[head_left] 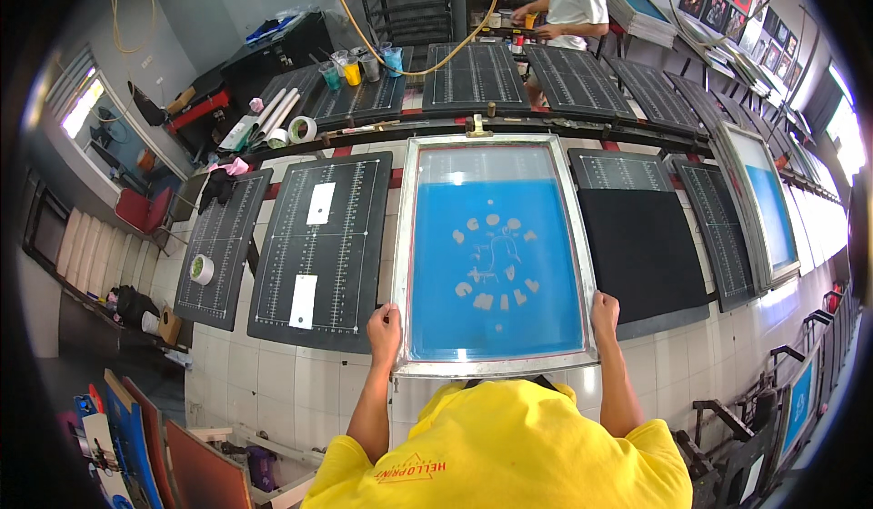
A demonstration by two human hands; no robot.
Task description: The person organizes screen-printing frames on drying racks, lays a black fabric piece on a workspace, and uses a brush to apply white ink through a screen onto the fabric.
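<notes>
A large screen printing frame (568, 236) with a pale metal rim and blue-coated mesh is straight in front of me. Its mesh carries a lighter design of letters and shapes in a rough ring. My left hand (385, 330) is closed on the frame's lower left side, and my right hand (605, 314) grips the opposite side at about the same height. A small metal clamp (477, 126) sits at the frame's far edge; whether it holds the frame I cannot tell. What lies under the frame is hidden.
On the left, a ruled black board (350, 254) bears two white strips. A tape roll (202, 269) lies on another board. Black fabric (641, 253) covers the board to the right. Beyond it stands another blue screen (768, 204). Cups (353, 72) stand across the rail, and a person (573, 9) works behind.
</notes>
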